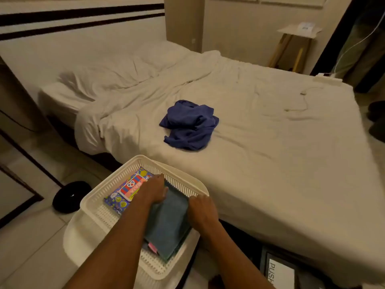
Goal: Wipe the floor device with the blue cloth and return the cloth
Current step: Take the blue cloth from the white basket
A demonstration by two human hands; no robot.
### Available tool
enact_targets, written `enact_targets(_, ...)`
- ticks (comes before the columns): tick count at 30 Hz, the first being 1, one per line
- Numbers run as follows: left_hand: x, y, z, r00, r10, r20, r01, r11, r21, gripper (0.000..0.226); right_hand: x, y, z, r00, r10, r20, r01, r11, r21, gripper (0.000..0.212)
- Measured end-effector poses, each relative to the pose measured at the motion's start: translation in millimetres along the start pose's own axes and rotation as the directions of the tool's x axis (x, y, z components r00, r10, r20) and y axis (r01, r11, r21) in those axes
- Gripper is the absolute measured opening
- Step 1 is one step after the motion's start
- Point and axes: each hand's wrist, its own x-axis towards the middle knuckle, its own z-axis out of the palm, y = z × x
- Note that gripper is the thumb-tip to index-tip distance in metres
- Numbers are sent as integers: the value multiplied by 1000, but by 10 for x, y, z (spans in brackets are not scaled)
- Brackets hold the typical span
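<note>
A folded blue cloth (168,224) lies in a white slotted basket (91,207) at the bed's near corner. My left hand (155,190) rests on the cloth's far left edge, fingers curled over it. On the cloth's right edge, by the basket rim, sits my right hand (203,211), fingers bent down. Whether either hand truly grips the cloth is unclear. The floor device, a round black disc (69,197), sits on the tiles to the basket's left, apart from both hands.
A colourful wipes packet (127,190) lies in the basket beside the cloth. A crumpled dark blue garment (189,125) lies on the white bed (270,153). A bin lid marked PUSH (279,272) stands at lower right. A small wooden stool (295,44) stands behind the bed.
</note>
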Motion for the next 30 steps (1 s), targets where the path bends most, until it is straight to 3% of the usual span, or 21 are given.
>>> enact_targets(2, 52, -19, 24, 999, -34, -42, 31, 998, -57, 47, 76, -19, 48, 999, -24, -30, 23, 998, -61, 5)
enact_targets(4, 70, -32, 53, 995, -70, -68, 64, 994, -92, 44, 147, 1, 169, 997, 7, -71, -15, 994, -106, 14)
enact_targets(5, 84, -35, 71, 992, -92, -81, 84, 991, -103, 42, 181, 15, 252, 998, -11, -61, 5, 995, -98, 7)
enact_targets(10, 112, -57, 101, 955, -184, -231, 144, 973, -181, 33, 241, 68, 442, 997, -21, -72, 6, 978, -207, 15)
enact_targets(14, 106, -79, 107, 962, -202, -187, 152, 956, -252, 37, 295, 63, 493, 998, 9, -58, -20, 982, -187, 17)
enact_targets(17, 22, -39, -15, 987, -141, -80, 121, 969, -215, 23, 277, 67, 455, 998, 6, -69, -15, 990, -137, 17)
enact_targets(20, -119, -30, -186, 998, -51, -28, 45, 982, -184, 26, 257, 77, 388, 997, 6, -78, -7, 1000, -18, 21)
enact_targets(25, -475, 131, -665, 997, 70, -42, -73, 995, -62, 32, 287, 61, 188, 999, 5, 41, -11, 988, 153, 64)
enact_targets(30, -842, 349, -1156, 988, 128, -87, -128, 992, 12, 26, 222, 12, -99, 1000, 7, 4, -8, 988, 156, 35)
